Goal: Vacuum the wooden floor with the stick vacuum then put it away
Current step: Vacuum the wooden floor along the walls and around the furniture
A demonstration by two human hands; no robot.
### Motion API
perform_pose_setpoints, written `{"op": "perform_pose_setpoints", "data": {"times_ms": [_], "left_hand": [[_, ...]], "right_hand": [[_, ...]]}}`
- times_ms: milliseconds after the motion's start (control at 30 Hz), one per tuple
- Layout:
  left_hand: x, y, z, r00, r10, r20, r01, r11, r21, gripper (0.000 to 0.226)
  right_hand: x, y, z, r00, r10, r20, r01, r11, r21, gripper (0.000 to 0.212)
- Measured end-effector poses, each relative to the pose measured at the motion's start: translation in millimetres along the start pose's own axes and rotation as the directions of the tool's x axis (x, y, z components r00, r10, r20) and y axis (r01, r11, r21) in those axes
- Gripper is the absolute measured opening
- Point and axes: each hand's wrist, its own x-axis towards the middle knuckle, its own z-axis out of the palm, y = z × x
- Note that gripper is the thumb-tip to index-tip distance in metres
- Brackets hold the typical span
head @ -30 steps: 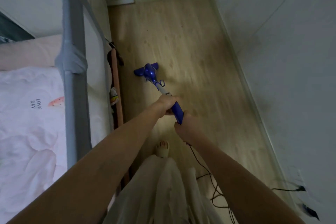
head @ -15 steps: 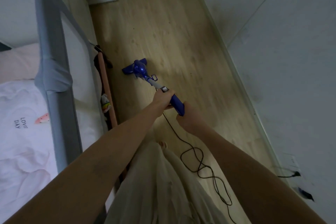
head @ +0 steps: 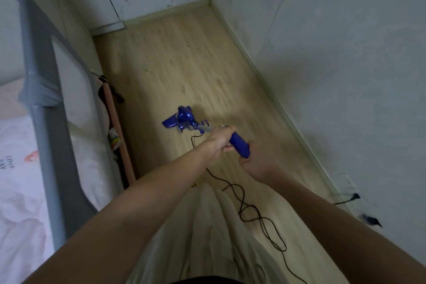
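Head view: looks down a narrow strip of wooden floor (head: 184,57) between a bed and a wall.
Count: one stick vacuum (head: 191,123), one black cord (head: 251,208), two hands, one grey bed rail (head: 43,108), one wall plug (head: 353,196).
Left hand (head: 219,139): curled round the shaft just ahead of the blue handle, clamped on it.
Right hand (head: 254,161): wrapped round the rear end of the blue handle, clamped on it.
Vacuum place: floor head down on the boards mid-corridor, near the bed's wooden base (head: 117,136) but apart from it.
Long axis: runs from the hands at lower right up to the head at upper left; head points toward the bed side and far wall.
Change since a second ago: more of the cord lies in loops on the floor by the skirt; view swung right, so bed rail sits further left; head turned more sideways.
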Motion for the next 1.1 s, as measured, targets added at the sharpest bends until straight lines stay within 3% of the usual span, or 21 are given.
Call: {"op": "perform_pose_setpoints", "data": {"times_ms": [233,500,800,1100], "left_hand": [[-30.2,-32.4,12.9,0.988,-0.049,0.148,0.020,0.981,0.194,0.008],[-21.3,-27.7,8.4,0.983,-0.119,0.139,0.077,0.958,0.277,0.015],[38.8,2.4,-2.6,0.985,-0.131,0.116,0.085,0.936,0.342,0.016],[122.2,97.6,-68.8,0.990,-0.131,0.055,0.113,0.960,0.256,0.013]], "right_hand": [[-62.0,20.6,17.8,0.998,0.038,-0.050,-0.029,0.985,0.171,0.007],[-51.0,17.3,26.4,0.992,0.123,-0.026,-0.113,0.964,0.242,0.019],[15.0,4.0,31.3,0.983,0.180,0.021,-0.181,0.964,0.197,0.010],[134.4,-91.4,29.0,0.974,0.221,0.050,-0.227,0.947,0.227,0.015]]}}
